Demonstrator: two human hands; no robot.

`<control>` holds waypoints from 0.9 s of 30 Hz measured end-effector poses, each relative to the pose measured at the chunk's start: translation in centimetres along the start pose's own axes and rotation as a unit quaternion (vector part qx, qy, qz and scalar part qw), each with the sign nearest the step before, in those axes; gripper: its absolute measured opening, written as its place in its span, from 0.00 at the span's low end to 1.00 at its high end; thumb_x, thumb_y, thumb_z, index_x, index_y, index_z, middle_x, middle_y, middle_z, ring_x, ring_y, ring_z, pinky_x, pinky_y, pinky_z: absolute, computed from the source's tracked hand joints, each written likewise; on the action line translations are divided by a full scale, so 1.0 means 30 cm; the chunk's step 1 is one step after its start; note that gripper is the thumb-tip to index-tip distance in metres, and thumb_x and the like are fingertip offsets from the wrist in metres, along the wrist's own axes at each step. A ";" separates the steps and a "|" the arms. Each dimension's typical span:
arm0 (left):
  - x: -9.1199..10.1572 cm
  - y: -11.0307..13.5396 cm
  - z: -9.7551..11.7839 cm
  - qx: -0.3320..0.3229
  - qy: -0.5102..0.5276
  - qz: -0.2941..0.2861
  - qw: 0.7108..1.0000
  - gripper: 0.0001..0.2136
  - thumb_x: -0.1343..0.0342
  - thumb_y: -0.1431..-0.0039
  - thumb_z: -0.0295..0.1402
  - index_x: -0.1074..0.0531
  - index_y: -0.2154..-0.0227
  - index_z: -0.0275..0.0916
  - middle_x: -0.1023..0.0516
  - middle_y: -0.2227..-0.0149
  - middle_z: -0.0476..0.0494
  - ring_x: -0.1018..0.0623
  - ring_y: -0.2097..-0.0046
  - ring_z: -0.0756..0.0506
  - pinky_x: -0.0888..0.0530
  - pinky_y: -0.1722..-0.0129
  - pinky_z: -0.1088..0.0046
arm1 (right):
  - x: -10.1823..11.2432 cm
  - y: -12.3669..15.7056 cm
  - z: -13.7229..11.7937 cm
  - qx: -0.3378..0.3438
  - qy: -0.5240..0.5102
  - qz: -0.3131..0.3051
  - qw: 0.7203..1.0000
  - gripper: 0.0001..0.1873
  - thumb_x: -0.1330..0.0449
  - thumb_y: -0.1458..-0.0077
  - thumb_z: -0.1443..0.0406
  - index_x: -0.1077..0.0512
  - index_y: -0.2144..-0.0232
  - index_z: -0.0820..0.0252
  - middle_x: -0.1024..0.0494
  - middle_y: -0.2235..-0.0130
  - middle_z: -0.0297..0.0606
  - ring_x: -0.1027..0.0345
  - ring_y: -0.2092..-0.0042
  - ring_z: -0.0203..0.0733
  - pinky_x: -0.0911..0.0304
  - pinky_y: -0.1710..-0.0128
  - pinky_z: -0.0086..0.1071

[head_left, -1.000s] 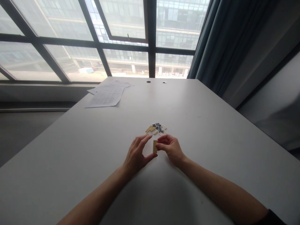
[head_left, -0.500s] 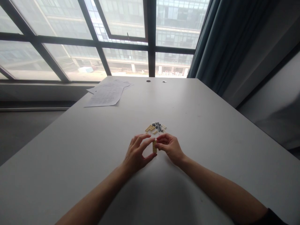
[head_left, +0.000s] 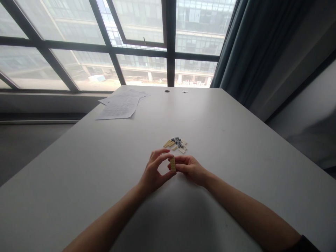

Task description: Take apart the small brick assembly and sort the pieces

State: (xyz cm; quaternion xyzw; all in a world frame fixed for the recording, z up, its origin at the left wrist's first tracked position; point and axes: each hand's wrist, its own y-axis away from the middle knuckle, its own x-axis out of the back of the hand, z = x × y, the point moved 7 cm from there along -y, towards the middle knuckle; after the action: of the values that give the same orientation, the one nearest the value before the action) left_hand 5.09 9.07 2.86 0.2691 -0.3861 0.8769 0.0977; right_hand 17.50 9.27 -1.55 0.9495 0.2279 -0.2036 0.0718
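A small tan studded plate [head_left: 172,163] stands on edge between my two hands, just above the white table [head_left: 78,182]. My left hand [head_left: 154,170] pinches it between thumb and curled fingers. My right hand [head_left: 189,167] grips its other side, fingers closed. Just beyond my hands lies a small heap of tan, white and dark grey building bricks [head_left: 176,143].
Printed paper sheets [head_left: 120,105] lie at the far left of the table. Two round cable holes [head_left: 175,91] sit near the far edge, below a large window. A dark curtain [head_left: 252,49] hangs at the right.
My right hand has lowered and turned so its fingers lie flatter against the plate. My left fingers have curled in closer. The plate stays between both hands.
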 end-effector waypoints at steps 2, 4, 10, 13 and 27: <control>-0.001 0.001 0.007 -0.005 -0.001 -0.001 1.000 0.19 0.37 0.51 0.31 0.33 0.55 0.42 0.31 0.50 0.38 0.30 0.48 0.40 0.29 0.50 0.59 | -0.001 -0.002 0.004 0.003 0.002 0.002 1.000 0.17 0.32 0.56 0.62 0.23 0.61 0.59 0.21 0.64 0.37 0.29 0.61 0.39 0.37 0.55 0.35; -0.003 0.002 0.015 -0.010 -0.006 -0.002 1.000 0.19 0.38 0.51 0.29 0.35 0.56 0.42 0.31 0.51 0.37 0.30 0.47 0.40 0.29 0.50 0.59 | -0.001 -0.004 0.007 0.009 -0.004 0.010 1.000 0.16 0.32 0.58 0.63 0.23 0.62 0.59 0.22 0.66 0.35 0.30 0.63 0.37 0.36 0.58 0.32; -0.008 0.004 0.026 -0.033 -0.030 -0.003 0.999 0.20 0.39 0.51 0.29 0.38 0.56 0.41 0.31 0.51 0.36 0.31 0.47 0.39 0.30 0.48 0.56 | -0.004 -0.003 -0.003 0.024 0.005 0.069 0.997 0.12 0.31 0.63 0.66 0.25 0.70 0.61 0.25 0.72 0.31 0.34 0.70 0.35 0.36 0.66 0.30; -0.011 0.005 0.023 -0.046 -0.067 -0.007 0.997 0.22 0.39 0.50 0.30 0.38 0.52 0.42 0.30 0.51 0.36 0.31 0.47 0.38 0.31 0.48 0.56 | 0.007 0.000 -0.012 0.043 0.028 0.115 0.992 0.11 0.32 0.63 0.67 0.25 0.72 0.61 0.25 0.73 0.31 0.34 0.71 0.34 0.37 0.68 0.29; -0.001 0.001 0.009 -0.014 -0.005 0.016 1.000 0.21 0.37 0.49 0.31 0.35 0.52 0.44 0.32 0.50 0.39 0.30 0.48 0.40 0.30 0.50 0.60 | -0.029 0.004 0.014 0.009 -0.083 0.012 0.996 0.15 0.35 0.54 0.63 0.24 0.61 0.62 0.21 0.68 0.38 0.29 0.63 0.39 0.37 0.56 0.35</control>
State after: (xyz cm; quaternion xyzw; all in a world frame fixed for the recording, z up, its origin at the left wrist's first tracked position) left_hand 5.21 8.86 2.96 0.2661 -0.4028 0.8716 0.0853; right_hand 16.70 8.71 -1.56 0.9327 0.2076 -0.2826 0.0846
